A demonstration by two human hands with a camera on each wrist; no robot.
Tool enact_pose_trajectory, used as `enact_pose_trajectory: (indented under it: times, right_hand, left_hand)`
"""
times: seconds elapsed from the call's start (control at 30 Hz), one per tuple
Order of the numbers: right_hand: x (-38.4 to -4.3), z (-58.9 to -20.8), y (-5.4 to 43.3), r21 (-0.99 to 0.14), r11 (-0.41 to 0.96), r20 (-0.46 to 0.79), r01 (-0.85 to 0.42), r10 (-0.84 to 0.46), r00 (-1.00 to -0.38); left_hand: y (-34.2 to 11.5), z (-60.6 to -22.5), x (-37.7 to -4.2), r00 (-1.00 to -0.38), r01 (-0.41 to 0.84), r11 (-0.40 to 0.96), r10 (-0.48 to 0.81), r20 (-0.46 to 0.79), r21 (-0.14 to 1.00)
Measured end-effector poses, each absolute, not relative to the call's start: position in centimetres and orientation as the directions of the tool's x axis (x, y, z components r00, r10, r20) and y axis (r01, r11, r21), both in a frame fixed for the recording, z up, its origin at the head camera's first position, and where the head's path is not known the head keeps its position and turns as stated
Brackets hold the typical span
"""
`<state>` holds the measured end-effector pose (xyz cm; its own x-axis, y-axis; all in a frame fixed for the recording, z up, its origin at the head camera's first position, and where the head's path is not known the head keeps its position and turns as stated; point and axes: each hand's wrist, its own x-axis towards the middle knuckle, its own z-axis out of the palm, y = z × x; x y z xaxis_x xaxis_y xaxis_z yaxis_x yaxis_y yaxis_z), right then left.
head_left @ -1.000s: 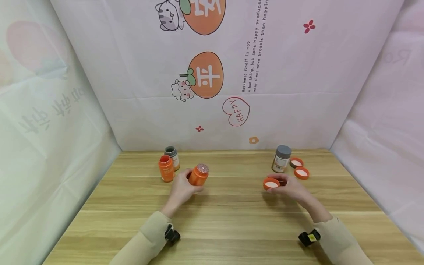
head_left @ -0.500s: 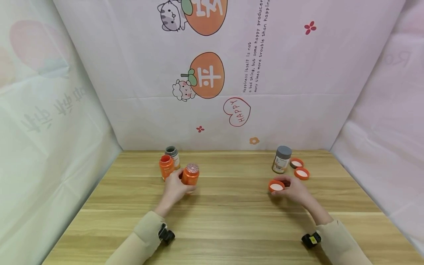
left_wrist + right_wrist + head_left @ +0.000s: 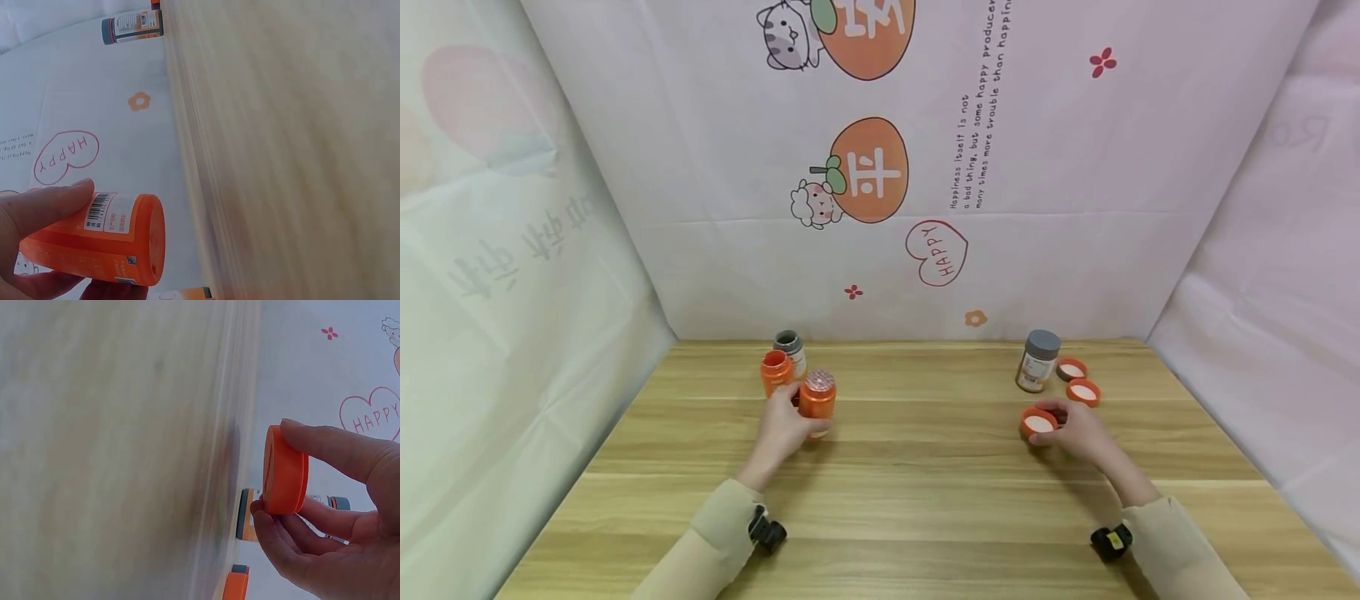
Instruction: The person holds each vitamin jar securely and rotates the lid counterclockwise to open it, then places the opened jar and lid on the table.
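Note:
My left hand (image 3: pixel 781 429) grips an orange bottle (image 3: pixel 817 404) upright by its side; a silvery seal covers its mouth. In the left wrist view the base of this bottle (image 3: pixel 156 240) appears slightly off the table. Just behind it stand an open orange bottle (image 3: pixel 776 371), partly hidden by the hand, and an open grey-necked bottle (image 3: pixel 790 343). On the right, my right hand (image 3: pixel 1081 432) pinches an orange cap (image 3: pixel 1039 425) with its white inner side facing up. The right wrist view shows that cap (image 3: pixel 289 475) between thumb and fingers, low over the table.
A bottle with a grey lid (image 3: pixel 1036 367) stands at the back right. Beside it lie a dark-sided cap (image 3: pixel 1071 369) and an orange cap (image 3: pixel 1083 392), white insides up. The wooden table (image 3: pixel 925 500) ends at a printed cloth (image 3: pixel 737 275) behind.
My left hand has carried the orange bottle left and straightened it, close to the open bottles. My right hand has moved the cap slightly right and toward me.

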<state>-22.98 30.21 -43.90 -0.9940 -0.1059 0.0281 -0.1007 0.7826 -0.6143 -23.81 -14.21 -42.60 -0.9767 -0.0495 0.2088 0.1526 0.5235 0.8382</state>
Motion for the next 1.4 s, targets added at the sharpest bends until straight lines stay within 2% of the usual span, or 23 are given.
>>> enact_pose_trajectory:
  times: [0.4,0.97,1.4]
  right_hand:
    - [-23.1,-43.9,31.4,-0.573,0.814,0.024,-0.096,-0.1,-0.995]
    - [-23.4,-44.1,32.9,-0.537,0.84,0.017,-0.083,-0.088,-0.996]
    - [-23.5,-44.0,33.7,-0.506,0.86,0.004,-0.068,-0.076,-0.997]
  left_hand:
    - [-15.9,-43.1,-24.4,-0.987,0.087,0.553,-0.067,0.149,0.829]
    - [-17.8,-43.0,-24.5,-0.986,0.072,0.611,-0.075,0.148,0.788]
    - [-18.9,-43.0,-24.5,-0.991,0.01,0.63,-0.096,0.091,0.776]
